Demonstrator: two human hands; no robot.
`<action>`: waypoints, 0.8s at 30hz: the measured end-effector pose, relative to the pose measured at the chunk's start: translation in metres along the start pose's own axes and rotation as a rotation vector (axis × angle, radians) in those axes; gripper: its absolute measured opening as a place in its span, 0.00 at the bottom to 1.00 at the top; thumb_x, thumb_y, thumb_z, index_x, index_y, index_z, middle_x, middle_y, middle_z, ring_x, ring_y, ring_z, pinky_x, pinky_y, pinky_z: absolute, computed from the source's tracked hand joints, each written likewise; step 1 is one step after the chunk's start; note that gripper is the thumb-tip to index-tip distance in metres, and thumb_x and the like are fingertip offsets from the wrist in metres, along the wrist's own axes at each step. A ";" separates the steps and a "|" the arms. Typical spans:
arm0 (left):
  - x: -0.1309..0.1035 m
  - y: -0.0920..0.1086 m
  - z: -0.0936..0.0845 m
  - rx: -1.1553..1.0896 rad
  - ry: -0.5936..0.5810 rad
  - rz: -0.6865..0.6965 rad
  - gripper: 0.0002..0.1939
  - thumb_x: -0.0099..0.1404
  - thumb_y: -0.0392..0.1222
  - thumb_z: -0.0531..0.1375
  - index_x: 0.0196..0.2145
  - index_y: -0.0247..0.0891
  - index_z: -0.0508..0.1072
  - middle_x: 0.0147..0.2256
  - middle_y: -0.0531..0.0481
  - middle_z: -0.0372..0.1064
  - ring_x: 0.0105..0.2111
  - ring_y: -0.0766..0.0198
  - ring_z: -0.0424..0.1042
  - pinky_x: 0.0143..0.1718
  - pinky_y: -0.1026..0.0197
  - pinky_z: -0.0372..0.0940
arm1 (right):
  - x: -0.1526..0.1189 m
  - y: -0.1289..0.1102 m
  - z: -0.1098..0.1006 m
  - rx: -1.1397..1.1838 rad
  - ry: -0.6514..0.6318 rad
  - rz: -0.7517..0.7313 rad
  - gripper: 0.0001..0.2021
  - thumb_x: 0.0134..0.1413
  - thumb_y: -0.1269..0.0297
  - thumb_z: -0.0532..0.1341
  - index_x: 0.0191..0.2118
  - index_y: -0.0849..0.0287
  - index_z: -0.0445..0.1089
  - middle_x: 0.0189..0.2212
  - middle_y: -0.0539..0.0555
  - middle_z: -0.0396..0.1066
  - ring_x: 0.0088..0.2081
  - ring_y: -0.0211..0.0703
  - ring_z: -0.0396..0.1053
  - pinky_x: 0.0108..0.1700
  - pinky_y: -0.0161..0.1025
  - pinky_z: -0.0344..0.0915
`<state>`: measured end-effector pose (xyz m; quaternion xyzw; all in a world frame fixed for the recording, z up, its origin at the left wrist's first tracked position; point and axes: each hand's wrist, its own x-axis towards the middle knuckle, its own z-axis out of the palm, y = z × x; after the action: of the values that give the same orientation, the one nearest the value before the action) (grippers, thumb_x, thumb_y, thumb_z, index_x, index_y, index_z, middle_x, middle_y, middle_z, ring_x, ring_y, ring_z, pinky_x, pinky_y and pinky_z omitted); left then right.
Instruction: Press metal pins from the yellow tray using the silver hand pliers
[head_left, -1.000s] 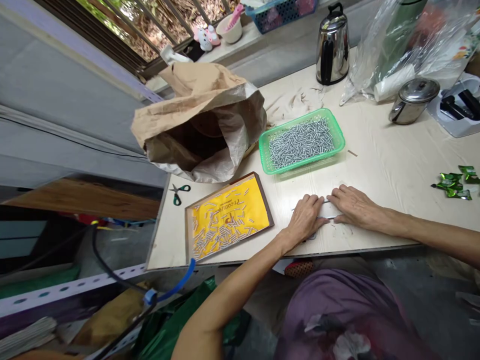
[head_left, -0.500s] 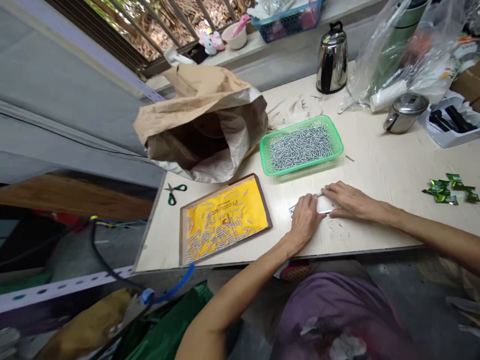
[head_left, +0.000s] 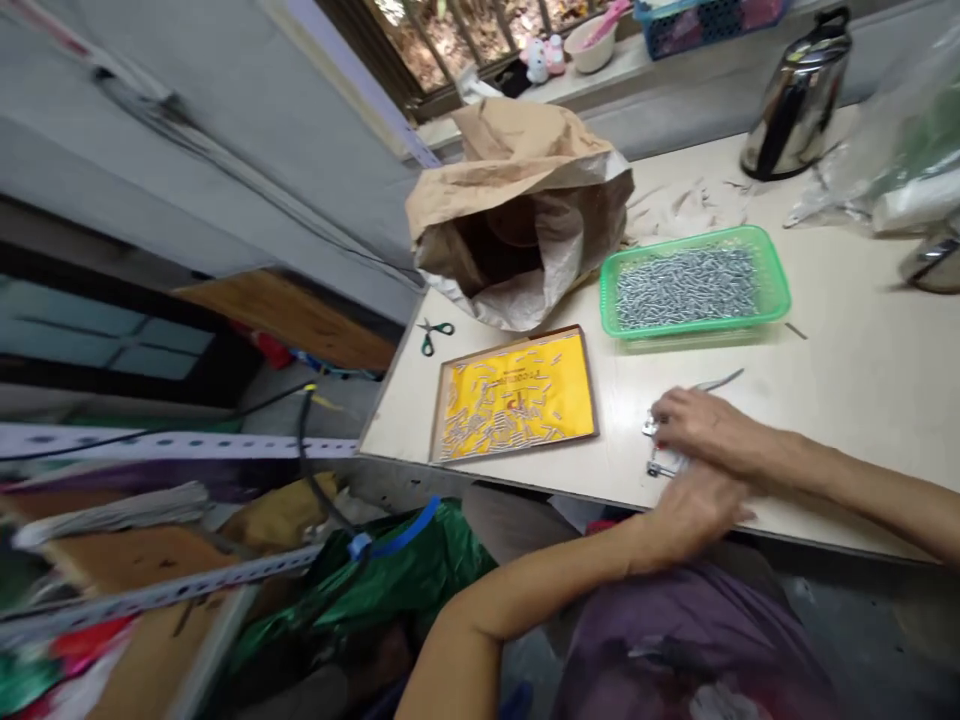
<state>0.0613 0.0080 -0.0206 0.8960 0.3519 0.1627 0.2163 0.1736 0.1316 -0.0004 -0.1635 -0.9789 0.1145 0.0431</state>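
My right hand [head_left: 709, 428] is closed over slim metal pieces near the table's front edge. A small silver fitting [head_left: 650, 426] pokes out at its fingertips, and a second silver end with a dark tip [head_left: 655, 469] shows just below. Behind the knuckles, a thin grey strip [head_left: 721, 381] sticks out. My left hand [head_left: 701, 508] is close beneath the right one, at the table edge. Motion smears its fingers, so its grip cannot be made out. Most of the metal pieces are hidden under the hands.
A shallow tray [head_left: 598, 400] with a yellow sheet and scattered small metal pins is to the left. Behind are a green basket [head_left: 780, 290] full of pins, an open paper sack [head_left: 517, 180] and a steel kettle [head_left: 799, 110]. Scissors [head_left: 429, 336] lie at the table's left end.
The view has swung left, so the table things appear farther right. My hands, before side by side on a flat strip, now overlap, the left drawn back toward my body. Silver ends now show.
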 end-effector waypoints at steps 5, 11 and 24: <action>-0.064 -0.017 -0.043 0.113 0.090 0.002 0.14 0.73 0.40 0.52 0.48 0.40 0.75 0.39 0.45 0.76 0.43 0.62 0.74 0.51 0.56 0.70 | 0.015 -0.026 0.034 -0.001 0.093 -0.181 0.10 0.59 0.73 0.55 0.32 0.54 0.71 0.34 0.56 0.68 0.41 0.48 0.61 0.40 0.44 0.55; -0.116 -0.105 -0.111 0.443 0.112 -0.621 0.10 0.70 0.34 0.54 0.41 0.38 0.76 0.39 0.44 0.73 0.40 0.60 0.70 0.42 0.57 0.70 | 0.029 -0.023 0.023 0.053 0.189 -0.154 0.14 0.64 0.73 0.49 0.35 0.55 0.70 0.30 0.55 0.68 0.37 0.46 0.62 0.40 0.43 0.56; -0.118 -0.134 -0.119 0.428 -0.168 -0.564 0.12 0.69 0.30 0.49 0.31 0.38 0.69 0.35 0.47 0.69 0.38 0.58 0.65 0.39 0.58 0.61 | 0.051 0.091 -0.090 -0.140 0.065 0.939 0.18 0.63 0.71 0.47 0.53 0.64 0.67 0.48 0.69 0.66 0.46 0.55 0.68 0.42 0.46 0.65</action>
<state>-0.1490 0.0463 -0.0032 0.7989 0.5924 -0.0550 0.0884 0.1647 0.2506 0.0678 -0.5943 -0.8026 0.0504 0.0061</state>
